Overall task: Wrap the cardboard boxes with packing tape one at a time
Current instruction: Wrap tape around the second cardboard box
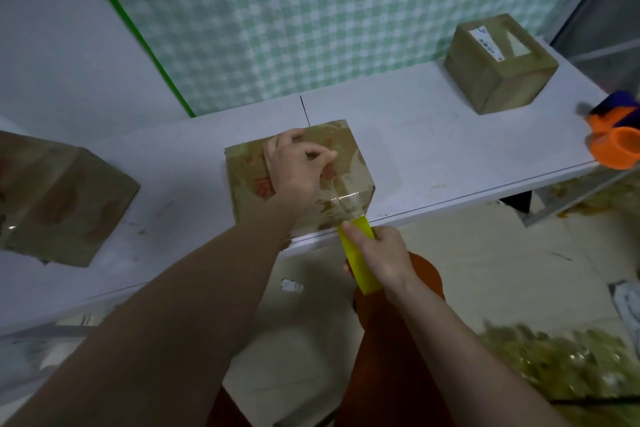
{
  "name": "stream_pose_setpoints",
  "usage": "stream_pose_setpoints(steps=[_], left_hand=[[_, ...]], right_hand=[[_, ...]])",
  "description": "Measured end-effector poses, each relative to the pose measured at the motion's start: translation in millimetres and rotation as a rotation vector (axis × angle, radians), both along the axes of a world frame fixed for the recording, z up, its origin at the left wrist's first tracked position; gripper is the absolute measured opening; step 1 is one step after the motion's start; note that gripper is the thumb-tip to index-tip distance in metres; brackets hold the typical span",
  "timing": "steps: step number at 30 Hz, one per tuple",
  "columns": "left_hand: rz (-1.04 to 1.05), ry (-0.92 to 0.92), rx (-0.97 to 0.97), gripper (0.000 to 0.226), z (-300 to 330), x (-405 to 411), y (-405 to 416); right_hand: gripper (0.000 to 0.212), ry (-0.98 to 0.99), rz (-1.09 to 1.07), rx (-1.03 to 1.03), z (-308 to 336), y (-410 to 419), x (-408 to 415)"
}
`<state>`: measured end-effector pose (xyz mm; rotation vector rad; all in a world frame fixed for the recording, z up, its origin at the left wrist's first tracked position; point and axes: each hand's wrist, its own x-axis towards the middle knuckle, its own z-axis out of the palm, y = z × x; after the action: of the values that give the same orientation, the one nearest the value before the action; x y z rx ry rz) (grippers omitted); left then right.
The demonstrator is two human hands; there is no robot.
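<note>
A cardboard box (pixel 349 163) with red print and glossy tape on it sits at the front edge of the white table (pixel 415 163). My left hand (pixel 298 166) rests on the box's top with curled fingers, holding it down. My right hand (pixel 379 255) grips a yellow roll of packing tape (pixel 358 260) just below the table edge. A clear strip of tape (pixel 346 204) runs from the roll up over the box's near right corner.
A second cardboard box (pixel 59 198) lies at the left. A third box (pixel 498 62) with a white label stands at the far right. An orange and blue tape dispenser (pixel 613 139) sits at the table's right end. A green checked curtain hangs behind.
</note>
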<state>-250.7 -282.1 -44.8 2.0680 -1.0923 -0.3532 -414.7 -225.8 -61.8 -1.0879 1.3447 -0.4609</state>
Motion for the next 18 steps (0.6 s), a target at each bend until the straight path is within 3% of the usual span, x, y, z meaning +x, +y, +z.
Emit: stream_pose_setpoints(steps=[4, 5, 8, 9, 11, 14, 16, 18], left_hand=[[-0.030, -0.122, -0.029, 0.010, -7.9, 0.4, 1.5], [-0.016, -0.169, -0.005, 0.019, -6.9, -0.5, 0.5], [0.126, -0.145, 0.184, 0.100, 0.7, 5.3, -3.8], [0.160, -0.116, 0.230, 0.114, 3.0, 10.9, -4.2], [0.181, -0.121, 0.288, 0.109, 6.8, 21.8, 0.6], [0.090, -0.264, 0.199, 0.068, 12.3, 20.7, 20.2], [-0.286, -0.429, -0.018, 0.050, 6.1, 9.7, 36.8], [-0.737, -0.591, 0.007, 0.048, -0.9, -1.0, 54.8]], right_hand=[[0.038, 0.022, 0.010, 0.014, -4.9, -6.1, 3.4], [0.038, 0.019, 0.008, 0.020, -4.4, -7.6, 3.8], [0.038, 0.015, 0.022, 0.028, -2.7, -10.1, 3.4], [0.038, 0.015, 0.027, 0.029, -2.3, -10.5, 3.1], [0.039, 0.010, 0.034, 0.032, -1.1, -10.9, 2.8], [0.039, 0.000, 0.052, 0.028, 0.5, -11.7, 3.9], [0.039, -0.020, 0.050, 0.031, 0.8, -12.0, 5.6], [0.041, -0.047, 0.033, 0.044, 0.5, -12.1, 7.7]])
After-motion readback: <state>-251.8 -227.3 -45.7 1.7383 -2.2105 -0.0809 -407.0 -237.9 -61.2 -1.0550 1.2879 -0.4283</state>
